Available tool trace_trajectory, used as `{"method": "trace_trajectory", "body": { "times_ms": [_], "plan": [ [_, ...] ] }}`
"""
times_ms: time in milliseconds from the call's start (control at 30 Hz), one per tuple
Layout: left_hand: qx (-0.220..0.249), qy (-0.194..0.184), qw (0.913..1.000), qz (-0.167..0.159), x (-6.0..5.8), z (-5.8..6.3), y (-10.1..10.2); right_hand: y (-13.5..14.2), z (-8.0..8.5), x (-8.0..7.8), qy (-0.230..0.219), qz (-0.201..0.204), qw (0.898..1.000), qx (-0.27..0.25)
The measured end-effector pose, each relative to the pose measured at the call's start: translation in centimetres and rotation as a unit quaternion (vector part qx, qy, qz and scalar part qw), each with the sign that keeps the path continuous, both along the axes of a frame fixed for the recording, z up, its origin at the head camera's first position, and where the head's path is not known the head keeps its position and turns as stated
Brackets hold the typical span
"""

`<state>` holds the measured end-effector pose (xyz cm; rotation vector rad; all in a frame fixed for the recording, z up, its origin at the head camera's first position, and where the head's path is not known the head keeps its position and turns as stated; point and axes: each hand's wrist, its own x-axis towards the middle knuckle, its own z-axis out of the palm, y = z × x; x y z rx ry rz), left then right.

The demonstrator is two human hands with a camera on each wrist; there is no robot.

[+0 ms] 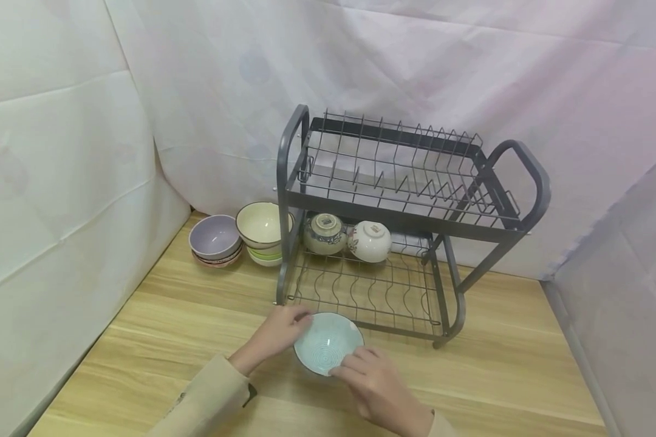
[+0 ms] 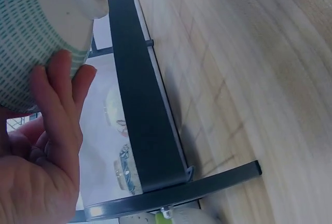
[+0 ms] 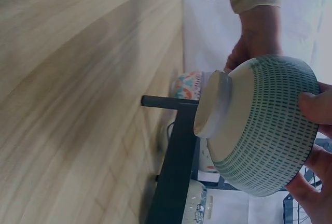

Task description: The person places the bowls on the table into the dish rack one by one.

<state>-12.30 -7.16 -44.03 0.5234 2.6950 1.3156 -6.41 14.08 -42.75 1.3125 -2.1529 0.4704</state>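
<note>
Both hands hold a bowl (image 1: pixel 328 340) in front of the dish rack, its pale blue inside turned up toward the head camera. My left hand (image 1: pixel 281 331) grips the left rim. At the near right rim, my right hand (image 1: pixel 374 385) pinches the edge between thumb and fingers. In the right wrist view the bowl's outside (image 3: pixel 264 130) shows rows of small green dashes and a white foot, raised above the table. Fingers of the left hand (image 2: pixel 57 110) lie along the patterned side in the left wrist view.
The black two-tier dish rack (image 1: pixel 404 220) stands behind the hands. On its lower shelf sit two upside-down bowls, one blue-patterned (image 1: pixel 325 237) and one white with flowers (image 1: pixel 369 244). Left of it are stacks topped by a purple bowl (image 1: pixel 215 235) and a cream bowl (image 1: pixel 259 223).
</note>
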Motion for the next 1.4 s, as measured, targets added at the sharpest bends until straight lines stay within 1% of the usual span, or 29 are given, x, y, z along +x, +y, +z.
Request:
{"method": "trace_trajectory", "body": {
  "times_ms": [33, 67, 133, 200, 233, 267, 333, 367, 400, 467, 500, 533, 567, 600, 667, 700, 767, 867, 933, 967, 1033, 1067, 1100, 1167, 1233, 1300, 1367, 1400],
  "plan": [
    [0.014, -0.005, 0.9999, 0.005, 0.1, 0.1, 0.0, 0.1, 0.2, -0.1, -0.011, 0.005, 1.0, -0.016],
    [0.024, -0.001, 0.9996, 0.012, 0.1, 0.3, 0.0, 0.1, 0.4, -0.2, -0.023, 0.01, 0.999, -0.033],
    [0.039, 0.014, 0.9987, 0.03, 0.1, 0.5, -0.1, 0.4, 0.7, -0.5, -0.054, 0.021, 0.996, -0.07],
    [0.045, 0.063, 0.9957, 0.051, 0.0, 0.8, -0.3, 0.8, 0.9, -0.8, -0.095, 0.02, 0.99, -0.104],
    [0.046, 0.093, 0.9925, 0.064, -0.1, 0.9, -0.5, 1.0, 1.0, -0.9, -0.115, 0.02, 0.986, -0.121],
    [0.04, 0.132, 0.9875, 0.077, -0.3, 0.9, -0.7, 1.3, 1.1, -1.1, -0.142, 0.013, 0.981, -0.135],
    [0.039, 0.196, 0.9748, 0.1, -0.7, 0.9, -1.2, 2.0, 1.2, -1.5, -0.19, 0.003, 0.967, -0.17],
    [0.036, 0.222, 0.9681, 0.111, -0.9, 0.9, -1.5, 2.5, 1.2, -1.6, -0.213, -0.006, 0.959, -0.188],
    [0.031, 0.24, 0.9625, 0.122, -1.1, 0.8, -1.8, 2.8, 1.2, -1.8, -0.237, -0.011, 0.949, -0.209],
    [0.01, 0.269, 0.9526, 0.142, -1.5, 0.6, -2.4, 3.6, 1.3, -2.2, -0.285, -0.029, 0.924, -0.253],
    [0.002, 0.276, 0.9492, 0.152, -1.7, 0.5, -2.7, 3.9, 1.3, -2.4, -0.307, -0.04, 0.909, -0.278],
    [-0.009, 0.28, 0.9464, 0.161, -1.9, 0.3, -2.9, 4.2, 1.3, -2.6, -0.328, -0.059, 0.893, -0.303],
    [-0.021, 0.282, 0.9439, 0.17, -2.0, 0.2, -3.2, 4.5, 1.3, -2.8, -0.356, -0.078, 0.872, -0.328],
    [-0.032, 0.285, 0.9415, 0.177, -2.2, 0.0, -3.3, 4.7, 1.4, -3.0, -0.382, -0.091, 0.848, -0.357],
    [-0.046, 0.283, 0.9403, 0.184, -2.5, -0.3, -3.6, 5.2, 1.3, -3.5, -0.429, -0.105, 0.797, -0.412],
    [-0.049, 0.278, 0.9412, 0.186, -2.6, -0.4, -3.7, 5.4, 1.2, -3.8, -0.451, -0.104, 0.769, -0.442],
    [-0.05, 0.261, 0.9462, 0.185, -2.8, -0.6, -3.8, 5.8, 1.0, -4.4, -0.483, -0.092, 0.717, -0.494],
    [-0.031, 0.228, 0.9569, 0.177, -3.1, -1.0, -3.7, 6.5, 0.8, -5.4, -0.524, -0.074, 0.645, -0.552],
    [-0.015, 0.21, 0.9622, 0.173, -3.3, -1.2, -3.5, 7.0, 0.9, -6.0, -0.549, -0.067, 0.599, -0.58],
    [-0.007, 0.203, 0.9641, 0.171, -3.4, -1.2, -3.4, 7.2, 0.9, -6.3, -0.561, -0.064, 0.572, -0.595],
    [0.007, 0.189, 0.9677, 0.166, -3.5, -1.3, -3.3, 7.6, 1.1, -7.0, -0.582, -0.058, 0.522, -0.621],
    [0.01, 0.186, 0.9685, 0.165, -3.5, -1.4, -3.2, 7.8, 1.2, -7.3, -0.59, -0.059, 0.501, -0.631],
    [0.012, 0.183, 0.9692, 0.164, -3.5, -1.4, -3.1, 7.9, 1.4, -7.5, -0.597, -0.06, 0.484, -0.637],
    [0.013, 0.179, 0.9703, 0.162, -3.5, -1.4, -3.0, 8.1, 1.6, -8.1, -0.607, -0.061, 0.455, -0.649],
    [0.012, 0.179, 0.9706, 0.16, -3.5, -1.4, -3.0, 8.3, 1.8, -8.6, -0.614, -0.064, 0.432, -0.658],
    [0.009, 0.182, 0.9705, 0.158, -3.5, -1.4, -3.0, 8.5, 2.0, -9.1, -0.619, -0.061, 0.414, -0.664],
    [0.006, 0.185, 0.9708, 0.153, -3.4, -1.4, -3.0, 8.7, 1.9, -9.6, -0.621, -0.052, 0.392, -0.677],
    [0.005, 0.185, 0.971, 0.151, -3.4, -1.4, -3.0, 8.8, 1.8, -9.8, -0.622, -0.044, 0.384, -0.681]
  ]
}}
